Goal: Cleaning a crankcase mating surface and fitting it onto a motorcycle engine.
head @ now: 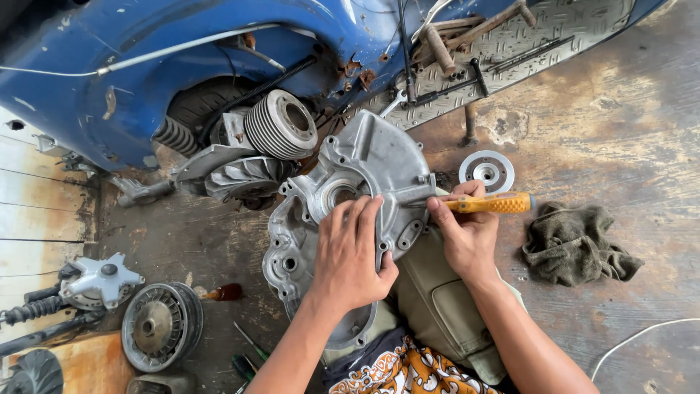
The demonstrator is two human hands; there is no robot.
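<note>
A grey aluminium engine case half (364, 164) rests tilted on my knee, in front of a blue scooter (182, 51) lying on its side. My left hand (351, 252) lies flat on the case with fingers spread, just below its round bearing hole (340, 193). My right hand (464, 230) grips a screwdriver with a yellow handle (490, 203); its shaft points left at the case's right edge.
A finned cylinder (281, 124) and a fan cover (244, 179) sit under the scooter. A round metal disc (486, 171) and a dirty rag (576, 244) lie on the floor at the right. At lower left are a round finned part (160, 325), a star-shaped part (100, 279) and small screwdrivers (248, 350).
</note>
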